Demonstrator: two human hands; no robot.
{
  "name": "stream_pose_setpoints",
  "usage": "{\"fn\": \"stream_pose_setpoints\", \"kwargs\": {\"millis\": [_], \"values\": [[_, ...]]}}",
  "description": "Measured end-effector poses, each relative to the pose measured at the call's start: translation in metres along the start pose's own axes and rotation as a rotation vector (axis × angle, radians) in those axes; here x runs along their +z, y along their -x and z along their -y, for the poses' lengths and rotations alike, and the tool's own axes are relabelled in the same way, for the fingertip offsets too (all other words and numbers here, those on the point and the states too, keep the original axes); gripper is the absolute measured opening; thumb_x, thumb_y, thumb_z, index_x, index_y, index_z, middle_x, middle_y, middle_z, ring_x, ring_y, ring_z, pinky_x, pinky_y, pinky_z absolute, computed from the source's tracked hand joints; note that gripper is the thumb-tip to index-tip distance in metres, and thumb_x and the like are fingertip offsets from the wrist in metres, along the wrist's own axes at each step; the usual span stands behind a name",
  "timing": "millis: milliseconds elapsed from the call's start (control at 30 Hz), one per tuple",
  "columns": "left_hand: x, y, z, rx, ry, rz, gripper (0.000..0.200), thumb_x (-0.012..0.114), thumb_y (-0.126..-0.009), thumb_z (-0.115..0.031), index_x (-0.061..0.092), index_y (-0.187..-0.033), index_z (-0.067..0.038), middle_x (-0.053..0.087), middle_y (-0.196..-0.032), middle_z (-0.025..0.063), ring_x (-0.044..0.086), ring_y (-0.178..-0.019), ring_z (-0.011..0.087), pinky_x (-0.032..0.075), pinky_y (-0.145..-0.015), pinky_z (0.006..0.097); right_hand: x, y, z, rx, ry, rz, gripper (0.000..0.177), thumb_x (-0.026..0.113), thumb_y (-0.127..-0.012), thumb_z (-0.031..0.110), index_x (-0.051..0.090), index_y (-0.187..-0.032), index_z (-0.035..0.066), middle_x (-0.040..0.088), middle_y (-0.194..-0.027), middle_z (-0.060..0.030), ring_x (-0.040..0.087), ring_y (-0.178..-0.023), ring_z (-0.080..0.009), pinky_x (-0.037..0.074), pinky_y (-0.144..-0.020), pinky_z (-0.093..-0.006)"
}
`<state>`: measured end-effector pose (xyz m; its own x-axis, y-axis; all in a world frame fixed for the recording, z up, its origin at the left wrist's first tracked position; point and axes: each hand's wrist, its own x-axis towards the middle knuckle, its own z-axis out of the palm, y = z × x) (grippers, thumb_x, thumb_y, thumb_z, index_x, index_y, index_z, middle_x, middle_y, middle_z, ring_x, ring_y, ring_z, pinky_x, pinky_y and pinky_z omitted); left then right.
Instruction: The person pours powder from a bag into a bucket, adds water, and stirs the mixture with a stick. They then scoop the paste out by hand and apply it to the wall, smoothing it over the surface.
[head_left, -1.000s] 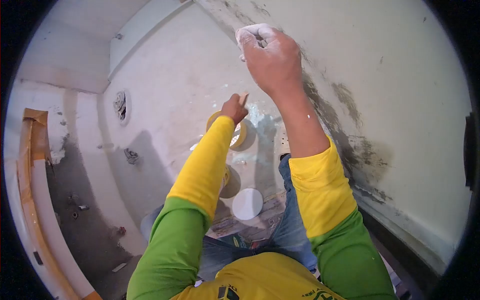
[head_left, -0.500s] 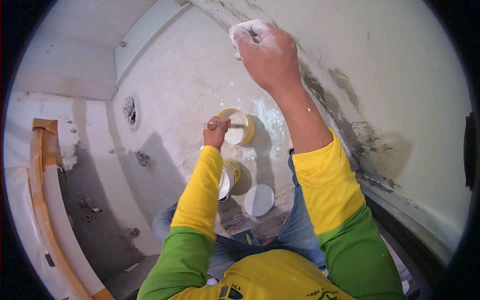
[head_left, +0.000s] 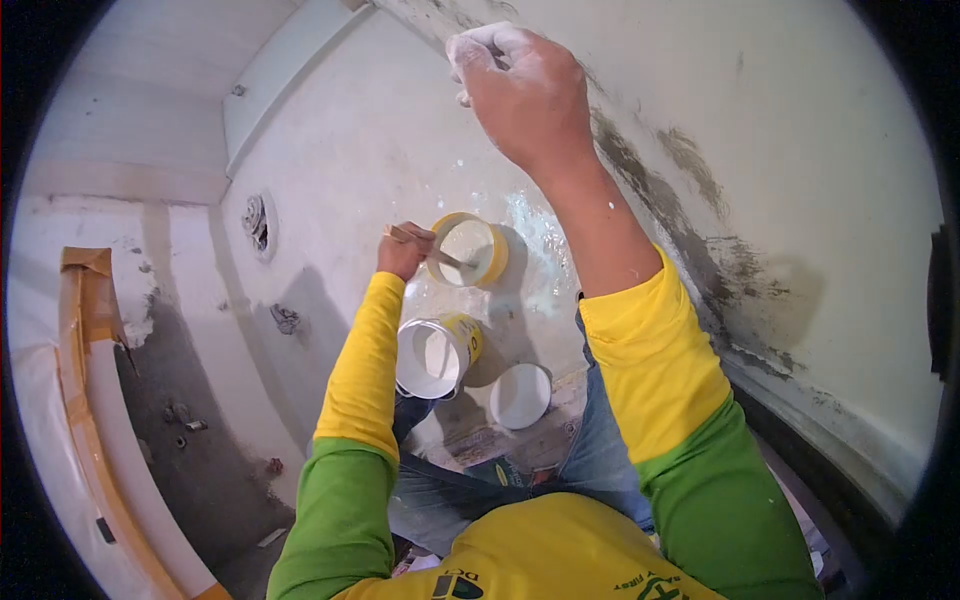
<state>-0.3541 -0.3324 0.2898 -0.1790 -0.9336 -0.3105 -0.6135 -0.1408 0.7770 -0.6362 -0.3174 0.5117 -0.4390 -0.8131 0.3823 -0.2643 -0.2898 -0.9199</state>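
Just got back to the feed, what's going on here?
A person in yellow and green sleeves is at a stained wall. The left hand holds a thin stick whose tip is in an open yellow-rimmed tub of white paste. The right hand, coated white, is curled against the wall higher up. A second open tub and a white lid lie nearby.
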Motion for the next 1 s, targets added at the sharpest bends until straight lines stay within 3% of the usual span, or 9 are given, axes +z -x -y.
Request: {"fn": "stream_pose_setpoints", "kwargs": {"millis": [233,333,367,500,600,700,767,833,1000], "values": [[0.048,0.023,0.006,0.288,0.145,0.006,0.008,0.063,-0.079,-0.005,0.069,-0.084,-0.001,0.069,-0.081,0.0072,0.064,-0.075,0.0160,0.052,-0.069,0.0276,-0.011,-0.002,0.005,0.162,-0.102,0.056,0.026,0.058,-0.085,0.024,0.067,-0.090,0.000,0.068,-0.075,-0.0055,0.064,-0.063,-0.0112,0.050,-0.063,-0.0244],[-0.004,0.013,-0.007,0.248,-0.247,0.147,0.010,0.061,-0.076,-0.002,0.069,-0.083,-0.001,0.069,-0.081,0.0073,0.064,-0.076,0.0166,0.052,-0.071,0.0279,-0.012,0.003,0.008,0.205,-0.107,0.061,0.026,0.059,-0.085,0.024,0.067,-0.090,-0.001,0.068,-0.075,-0.0058,0.064,-0.063,-0.0113,0.050,-0.062,-0.0243],[-0.007,0.004,-0.010,-0.066,-0.125,0.037,0.008,0.061,-0.075,-0.005,0.068,-0.077,-0.002,0.070,-0.084,0.0093,0.065,-0.080,0.0159,0.052,-0.075,0.0275,-0.012,0.002,0.010,0.225,-0.119,0.060,0.027,0.059,-0.085,0.024,0.066,-0.090,-0.001,0.068,-0.075,-0.0062,0.064,-0.063,-0.0115,0.050,-0.062,-0.0245],[0.034,0.009,0.011,0.175,0.396,-0.124,0.008,0.063,-0.073,-0.003,0.068,-0.079,-0.001,0.070,-0.081,0.0094,0.066,-0.077,0.0161,0.052,-0.071,0.0274,-0.010,0.002,0.007,0.154,-0.126,0.068,0.027,0.059,-0.085,0.025,0.066,-0.090,-0.001,0.068,-0.076,-0.0068,0.064,-0.063,-0.0118,0.050,-0.063,-0.0249],[0.003,0.017,0.015,0.127,0.079,0.025,0.007,0.064,-0.073,-0.003,0.068,-0.080,-0.001,0.070,-0.082,0.0087,0.065,-0.075,0.0175,0.053,-0.071,0.0288,-0.010,0.003,0.003,0.154,-0.054,0.069,0.027,0.059,-0.085,0.025,0.066,-0.092,-0.001,0.067,-0.076,-0.0068,0.064,-0.062,-0.0120,0.050,-0.063,-0.0249],[-0.020,-0.002,0.015,-0.099,0.081,0.016,0.007,0.065,-0.074,-0.004,0.068,-0.079,-0.002,0.070,-0.082,0.0091,0.065,-0.076,0.0177,0.052,-0.073,0.0282,-0.007,0.000,0.000,-0.250,0.137,-0.087,0.020,0.055,-0.085,0.021,0.065,-0.082,0.004,0.064,-0.083,-0.0212,0.061,-0.081,-0.0401,0.049,-0.071,-0.0431],[0.001,-0.006,0.003,0.089,-0.014,-0.189,0.006,0.065,-0.074,-0.002,0.068,-0.079,-0.002,0.069,-0.082,0.0093,0.065,-0.077,0.0175,0.053,-0.074,0.0280,-0.006,0.004,0.015,0.208,-0.034,0.073,0.028,0.059,-0.085,0.026,0.066,-0.092,-0.001,0.068,-0.076,-0.0066,0.064,-0.062,-0.0123,0.050,-0.064,-0.0252],[0.030,0.008,0.004,0.269,0.105,-0.158,0.007,0.063,-0.075,0.002,0.067,-0.080,-0.001,0.070,-0.088,0.0113,0.066,-0.079,0.0172,0.054,-0.073,0.0296,-0.001,0.004,0.010,0.201,-0.076,0.067,0.029,0.059,-0.085,0.026,0.066,-0.092,-0.001,0.068,-0.076,-0.0066,0.064,-0.062,-0.0124,0.050,-0.064,-0.0253],[-0.016,-0.007,0.007,-0.122,0.039,0.094,0.011,0.062,-0.072,-0.001,0.069,-0.080,-0.003,0.070,-0.079,0.0083,0.065,-0.073,0.0153,0.052,-0.069,0.0282,-0.001,0.004,0.008,0.180,-0.138,0.070,0.030,0.059,-0.086,0.026,0.066,-0.093,-0.002,0.068,-0.077,-0.0070,0.064,-0.063,-0.0127,0.050,-0.064,-0.0254]]}}
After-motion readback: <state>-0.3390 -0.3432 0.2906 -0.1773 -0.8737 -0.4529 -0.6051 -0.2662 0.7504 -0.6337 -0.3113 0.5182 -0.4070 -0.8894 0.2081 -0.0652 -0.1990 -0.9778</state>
